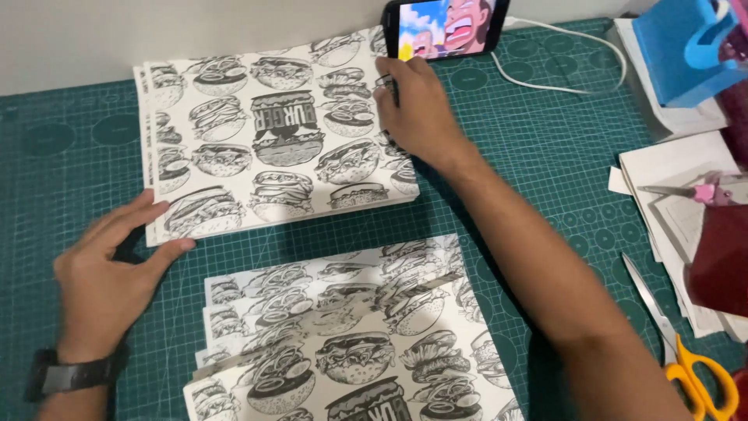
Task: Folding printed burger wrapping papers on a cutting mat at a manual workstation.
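A squared stack of burger-printed paper sheets [273,140] lies on the green cutting mat [545,140]. The left hand [105,273] presses flat against the stack's near left corner; the right hand [417,109] rests on its far right edge. Just nearer than the stack, a fanned pile of like sheets [351,343]. Beyond the stack a phone [444,27] leans; far right of it, yellow-handled scissors [686,359].

Lit phone screen [446,27] at the far edge of the green cutting mat [545,140], rectangular, propped landscape against the wall, showing a bright cartoon picture in blue, yellow and tan, black frame
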